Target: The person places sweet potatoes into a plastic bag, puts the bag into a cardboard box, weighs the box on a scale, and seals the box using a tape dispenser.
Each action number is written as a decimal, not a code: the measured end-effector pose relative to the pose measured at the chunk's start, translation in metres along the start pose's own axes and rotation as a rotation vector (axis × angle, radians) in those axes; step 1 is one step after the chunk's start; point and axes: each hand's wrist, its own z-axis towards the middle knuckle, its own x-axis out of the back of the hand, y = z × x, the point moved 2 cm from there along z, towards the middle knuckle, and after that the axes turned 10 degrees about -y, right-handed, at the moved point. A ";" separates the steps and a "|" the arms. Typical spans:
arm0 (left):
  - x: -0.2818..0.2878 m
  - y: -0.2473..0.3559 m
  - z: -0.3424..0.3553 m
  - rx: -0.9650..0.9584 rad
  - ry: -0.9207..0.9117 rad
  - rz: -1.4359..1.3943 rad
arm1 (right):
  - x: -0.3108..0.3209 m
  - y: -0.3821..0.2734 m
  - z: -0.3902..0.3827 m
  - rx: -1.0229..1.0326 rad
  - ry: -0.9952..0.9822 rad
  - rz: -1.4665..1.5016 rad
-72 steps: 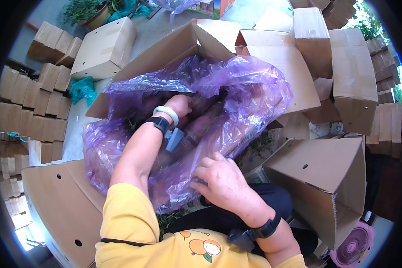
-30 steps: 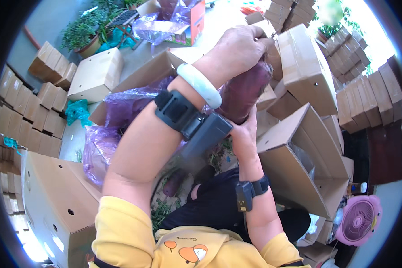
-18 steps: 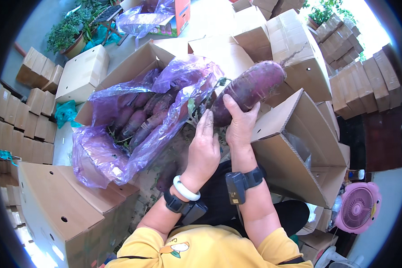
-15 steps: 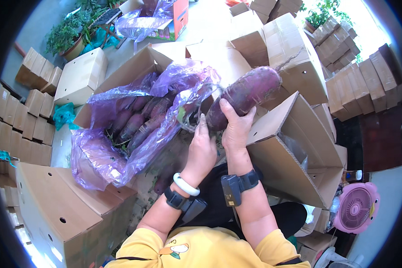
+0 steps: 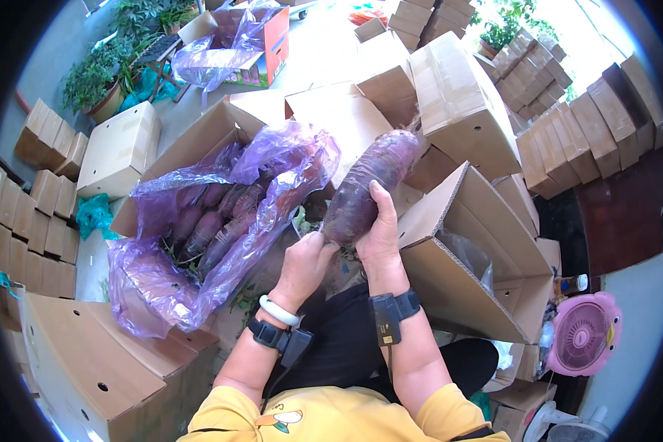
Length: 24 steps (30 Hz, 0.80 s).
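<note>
A large purple radish [image 5: 370,184] slants up and away in front of me, its thin root end at the far right. My right hand [image 5: 379,228] grips its lower side, thumb lying along the skin. My left hand [image 5: 303,264] is closed at the near, leafy end, where a scrap of green leaf [image 5: 302,221] sticks out above the fingers. What lies inside that fist is mostly hidden. Left of my hands, several more purple radishes [image 5: 206,232] lie in a cardboard box lined with a purple plastic bag [image 5: 151,283].
An open cardboard box [image 5: 486,250] stands tilted at my right, another box [image 5: 88,353] at near left. Closed cartons [image 5: 460,96] stand ahead. Stacked folded cartons [image 5: 597,132] line the right side. A pink fan [image 5: 583,335] is at lower right. Leaf scraps litter the floor.
The radish has come closer and tilted more upright, still in my right hand. My left hand has gone from extended fingers beside its leafy end to a closed grip there.
</note>
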 end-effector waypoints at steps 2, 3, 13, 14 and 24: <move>0.006 0.006 -0.001 -0.023 -0.019 0.037 | -0.003 0.001 -0.002 -0.163 -0.002 0.193; 0.008 0.009 0.000 -0.084 -0.010 0.016 | -0.001 0.002 0.000 -0.177 0.014 0.147; -0.019 -0.053 -0.018 0.077 -0.090 -0.304 | 0.022 0.004 0.009 -0.280 -0.003 0.100; -0.023 -0.075 -0.028 0.148 -0.137 -0.302 | 0.020 0.002 0.009 -0.260 0.024 0.037; -0.039 -0.153 -0.064 0.508 -0.318 0.053 | 0.010 -0.006 0.009 -0.075 0.041 -0.459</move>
